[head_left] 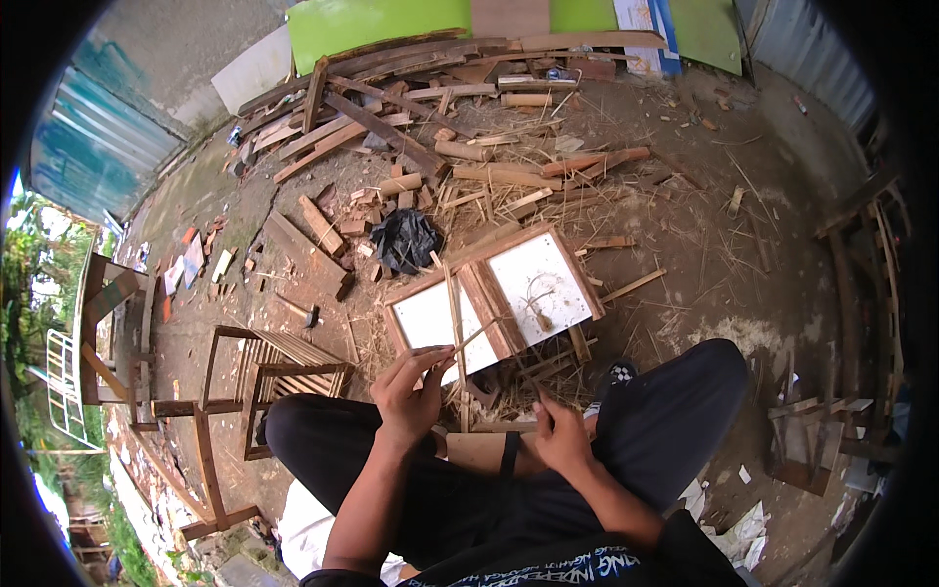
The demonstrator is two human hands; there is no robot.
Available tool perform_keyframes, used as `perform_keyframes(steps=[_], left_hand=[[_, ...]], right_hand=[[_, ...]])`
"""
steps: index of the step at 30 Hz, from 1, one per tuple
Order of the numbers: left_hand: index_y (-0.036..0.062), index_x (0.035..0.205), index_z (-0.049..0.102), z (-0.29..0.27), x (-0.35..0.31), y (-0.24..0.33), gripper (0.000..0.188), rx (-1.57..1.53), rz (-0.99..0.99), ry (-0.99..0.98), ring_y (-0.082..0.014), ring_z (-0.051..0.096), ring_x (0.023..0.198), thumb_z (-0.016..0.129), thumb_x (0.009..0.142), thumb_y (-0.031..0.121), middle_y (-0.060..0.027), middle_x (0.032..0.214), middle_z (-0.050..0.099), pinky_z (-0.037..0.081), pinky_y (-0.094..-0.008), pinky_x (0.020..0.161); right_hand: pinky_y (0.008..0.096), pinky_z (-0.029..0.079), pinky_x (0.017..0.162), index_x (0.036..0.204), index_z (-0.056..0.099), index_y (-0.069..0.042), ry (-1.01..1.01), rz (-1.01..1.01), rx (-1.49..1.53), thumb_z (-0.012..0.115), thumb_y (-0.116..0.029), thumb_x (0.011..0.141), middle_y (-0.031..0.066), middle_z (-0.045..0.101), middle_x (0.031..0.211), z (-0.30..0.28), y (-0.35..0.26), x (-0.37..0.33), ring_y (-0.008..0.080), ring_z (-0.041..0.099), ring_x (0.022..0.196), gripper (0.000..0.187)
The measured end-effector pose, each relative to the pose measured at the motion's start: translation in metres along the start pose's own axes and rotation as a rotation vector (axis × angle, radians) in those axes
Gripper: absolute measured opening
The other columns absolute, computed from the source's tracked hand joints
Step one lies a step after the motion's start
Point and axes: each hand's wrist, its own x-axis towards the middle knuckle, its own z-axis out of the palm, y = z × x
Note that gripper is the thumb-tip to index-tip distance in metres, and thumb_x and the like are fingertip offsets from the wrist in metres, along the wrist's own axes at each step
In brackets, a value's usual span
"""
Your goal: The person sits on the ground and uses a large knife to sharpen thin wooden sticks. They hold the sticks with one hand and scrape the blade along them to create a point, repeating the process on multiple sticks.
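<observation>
My left hand is raised just left of the middle, its fingers pinching one end of a short, thin wooden stick. The stick slants up and right over a low wooden frame with two white panels. My right hand is closed, thumb on top, around a dark, narrow tool that looks like a knife. Its tip points away from me, and the fingers hide its handle. A long thin strip of wood lies across the frame beside my left hand. Shavings lie below the hands.
A slatted wooden frame stands left of my knee, with a hammer on the ground beyond it. A black plastic bag lies behind the panels. Planks and scrap wood are heaped at the back. Wooden furniture parts stand at right.
</observation>
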Motion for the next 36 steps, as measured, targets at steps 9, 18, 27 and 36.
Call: perform_keyframes(steps=[9,18,27,36], left_hand=[[0.0009,0.097,0.073,-0.004,-0.001,0.003,0.015,0.008,0.006,-0.018,-0.0245,0.078,0.086,0.078,0.086,-0.008,-0.0138,0.095,0.078,0.060,-0.0312,0.071],[-0.0095,0.102,0.063,-0.002,0.037,-0.029,0.023,-0.589,-0.576,0.474,-0.0230,0.075,0.083,0.064,0.106,0.013,-0.0145,0.088,0.071,0.066,-0.0354,0.076],[-0.0066,0.103,0.062,0.018,0.065,-0.031,0.024,-1.080,-0.687,0.513,-0.0274,0.075,0.085,0.065,0.106,0.017,-0.0167,0.092,0.070,0.067,-0.0397,0.081],[-0.0051,0.103,0.062,0.035,0.077,0.000,0.023,-1.302,-0.593,0.360,-0.0264,0.075,0.088,0.066,0.105,0.018,-0.0154,0.094,0.071,0.066,-0.0403,0.086]], right_hand=[[0.0486,0.055,0.074,0.141,0.062,-0.002,-0.037,0.035,-0.035,0.059,-0.015,0.103,0.0330,0.069,0.093,-0.014,-0.001,0.000,0.0484,0.069,0.093,0.040],[0.0388,0.051,0.056,0.134,0.066,0.003,0.018,0.116,0.177,0.062,-0.026,0.107,0.0154,0.068,0.076,-0.027,0.040,0.018,0.0265,0.067,0.061,0.039],[0.0283,0.041,0.041,0.127,0.060,0.003,0.319,0.020,0.744,0.062,-0.034,0.108,0.0009,0.049,0.070,-0.082,-0.064,0.041,0.0101,0.049,0.048,0.042],[0.0276,0.043,0.042,0.109,0.058,-0.002,0.380,-0.196,0.738,0.063,-0.029,0.107,0.0021,0.053,0.076,-0.113,-0.119,0.068,0.0105,0.051,0.051,0.028]])
